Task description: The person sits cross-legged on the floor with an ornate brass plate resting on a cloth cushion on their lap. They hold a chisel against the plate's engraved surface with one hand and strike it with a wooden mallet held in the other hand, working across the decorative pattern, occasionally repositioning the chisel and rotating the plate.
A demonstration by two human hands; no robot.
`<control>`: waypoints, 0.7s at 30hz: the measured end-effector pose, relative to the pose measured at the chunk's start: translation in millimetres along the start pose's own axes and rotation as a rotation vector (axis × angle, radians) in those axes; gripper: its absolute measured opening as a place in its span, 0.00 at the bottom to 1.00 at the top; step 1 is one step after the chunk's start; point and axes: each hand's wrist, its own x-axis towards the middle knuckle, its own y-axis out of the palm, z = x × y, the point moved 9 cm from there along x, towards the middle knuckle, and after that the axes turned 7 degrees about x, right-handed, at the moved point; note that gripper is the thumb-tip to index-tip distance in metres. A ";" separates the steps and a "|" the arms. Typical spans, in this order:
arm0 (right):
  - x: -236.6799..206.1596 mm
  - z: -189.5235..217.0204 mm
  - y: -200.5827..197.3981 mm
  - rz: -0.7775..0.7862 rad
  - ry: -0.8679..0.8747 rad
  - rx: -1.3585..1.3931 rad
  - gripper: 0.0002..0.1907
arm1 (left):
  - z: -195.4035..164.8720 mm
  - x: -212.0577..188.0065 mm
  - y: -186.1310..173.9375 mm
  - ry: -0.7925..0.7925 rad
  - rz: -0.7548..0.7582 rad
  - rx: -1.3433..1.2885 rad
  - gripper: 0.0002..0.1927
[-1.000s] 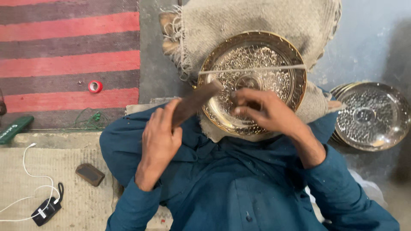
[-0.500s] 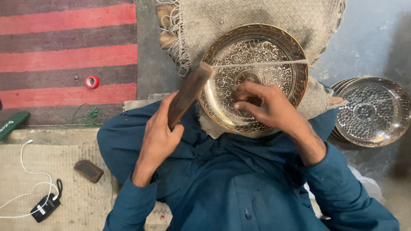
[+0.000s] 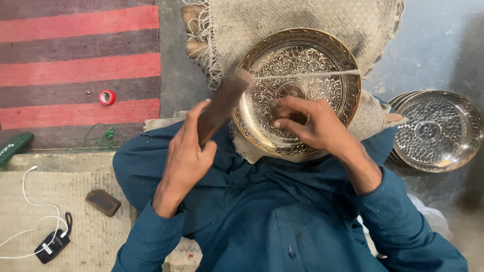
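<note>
The engraved plate (image 3: 302,65) is lying on the burlap cloth (image 3: 302,15), with stacked plates (image 3: 438,131) sitting right and a tape roll (image 3: 107,97) lying far left.

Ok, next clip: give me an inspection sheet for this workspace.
Surface: burlap pad under the plate, over grey floor.
Job's things: engraved brass plate; dark mallet.
Clutter: red tape roll, dark block, green tool, green string.
Grippers: left hand grips the mallet; right hand rests fingers on the plate.
Cables: white cable to a black charger.
Surroundings: striped rug, stack of silver plates.
</note>
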 end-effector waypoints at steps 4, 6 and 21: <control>-0.3 2.0 -0.3 0.008 -0.034 0.024 0.19 | 1.4 0.1 6.2 -0.017 0.078 0.214 0.39; 0.2 2.4 0.5 0.021 -0.046 0.026 0.18 | -3.2 1.5 3.8 0.016 0.047 0.064 0.39; 2.2 5.2 -0.5 0.020 -0.006 0.007 0.16 | 16.1 1.0 9.5 -0.170 0.079 -0.136 0.37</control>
